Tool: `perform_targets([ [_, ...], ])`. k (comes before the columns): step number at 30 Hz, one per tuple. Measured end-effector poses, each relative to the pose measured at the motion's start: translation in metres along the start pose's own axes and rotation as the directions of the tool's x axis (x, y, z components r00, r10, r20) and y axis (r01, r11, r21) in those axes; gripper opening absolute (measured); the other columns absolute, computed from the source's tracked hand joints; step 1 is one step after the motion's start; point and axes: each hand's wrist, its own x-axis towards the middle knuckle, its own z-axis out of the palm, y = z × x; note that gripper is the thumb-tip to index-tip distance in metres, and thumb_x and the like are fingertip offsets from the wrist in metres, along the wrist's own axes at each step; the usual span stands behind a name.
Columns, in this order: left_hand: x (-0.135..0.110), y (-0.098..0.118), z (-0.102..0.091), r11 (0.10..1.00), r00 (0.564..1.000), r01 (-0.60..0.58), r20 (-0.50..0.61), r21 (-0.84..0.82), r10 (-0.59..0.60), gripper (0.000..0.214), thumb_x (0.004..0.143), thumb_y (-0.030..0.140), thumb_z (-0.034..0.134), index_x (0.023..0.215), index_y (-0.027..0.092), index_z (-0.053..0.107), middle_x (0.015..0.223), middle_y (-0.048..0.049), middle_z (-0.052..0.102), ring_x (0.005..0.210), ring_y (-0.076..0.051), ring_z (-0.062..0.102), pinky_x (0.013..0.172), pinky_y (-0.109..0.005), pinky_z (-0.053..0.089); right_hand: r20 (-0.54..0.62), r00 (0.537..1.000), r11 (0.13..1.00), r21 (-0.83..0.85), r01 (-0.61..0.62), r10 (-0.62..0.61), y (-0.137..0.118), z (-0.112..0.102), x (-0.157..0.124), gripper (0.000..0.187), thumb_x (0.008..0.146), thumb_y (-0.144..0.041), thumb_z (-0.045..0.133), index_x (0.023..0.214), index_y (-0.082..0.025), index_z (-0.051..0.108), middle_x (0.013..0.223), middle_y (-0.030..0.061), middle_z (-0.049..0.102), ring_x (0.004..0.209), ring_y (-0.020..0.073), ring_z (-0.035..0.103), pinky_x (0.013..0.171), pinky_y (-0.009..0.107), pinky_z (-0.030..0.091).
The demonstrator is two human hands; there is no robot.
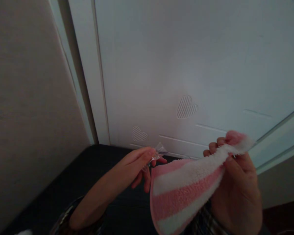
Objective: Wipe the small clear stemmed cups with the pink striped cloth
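Note:
A fluffy pink-and-white striped cloth point(181, 192) hangs from my right hand point(242, 189), whose thumb and fingers pinch it near one corner. The gripped end is bunched up, and the rest fans out to the left and down. My left hand point(142, 163) is beside the cloth's left edge. Between its thumb and index finger is a crumpled piece of clear plastic point(161, 149); its other fingers hang loosely curled. Whether the left fingers touch the cloth, I cannot tell.
In front stands a white door point(147, 81) with embossed hearts point(187, 107) and short grooves. A beige wall point(26, 98) rises at the left. Below my hands lies a dark surface point(88, 176). A pale object point(25, 232) shows at the bottom left edge.

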Motion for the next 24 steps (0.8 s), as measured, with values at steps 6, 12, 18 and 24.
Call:
perform_targets([
  [6, -0.006, 0.009, 0.006, 1.000, 1.000, -0.009, -0.021, -0.023, 0.009, 0.041, 0.094, 0.058, 0.052, 0.083, 0.019, 0.057, 0.053, 0.0007, 0.064, 0.043, -0.011, 0.058, 0.039, -0.018, 0.042, -0.017, 0.998, 0.998, -0.016, 0.052, -0.053, -0.001, -0.002, 0.003, 0.025, 0.087, -0.015, 0.066, 0.105, -0.029, 0.075, 0.096, 0.0006, 0.064, 0.079, 0.0116, 0.060, 0.067, 0.019, 0.053],
  [12, -0.012, 0.020, 0.012, 0.996, 0.991, -0.085, -0.107, -0.002, 0.085, 0.038, 0.098, 0.051, 0.048, 0.081, 0.018, 0.057, 0.059, -0.0003, 0.064, 0.051, -0.013, 0.060, 0.051, -0.023, 0.050, -0.014, 0.999, 0.991, -0.125, 0.040, -0.042, -0.002, -0.004, 0.001, 0.028, 0.092, -0.015, 0.058, 0.107, -0.034, 0.072, 0.096, 0.0014, 0.060, 0.080, 0.0147, 0.059, 0.065, 0.023, 0.050],
  [18, -0.014, 0.020, 0.016, 0.981, 0.947, -0.193, -0.257, 0.029, 0.194, 0.032, 0.100, 0.041, 0.052, 0.079, 0.018, 0.059, 0.065, 0.0038, 0.058, 0.054, -0.009, 0.054, 0.053, -0.020, 0.046, -0.004, 0.997, 0.949, -0.305, 0.074, -0.079, 0.005, -0.005, 0.006, 0.028, 0.091, -0.024, 0.068, 0.118, -0.029, 0.065, 0.111, 0.0031, 0.067, 0.090, 0.0173, 0.063, 0.072, 0.027, 0.048],
  [24, -0.015, 0.021, 0.011, 0.957, 0.879, -0.261, -0.379, 0.127, 0.290, 0.031, 0.099, 0.040, 0.054, 0.078, 0.018, 0.060, 0.065, 0.0049, 0.056, 0.054, -0.008, 0.050, 0.052, -0.019, 0.042, 0.095, 0.995, 0.776, -0.627, 0.069, -0.012, 0.016, -0.022, 0.020, 0.041, 0.088, -0.039, 0.073, 0.125, -0.027, 0.062, 0.128, 0.0074, 0.066, 0.109, 0.0228, 0.064, 0.091, 0.038, 0.050],
])
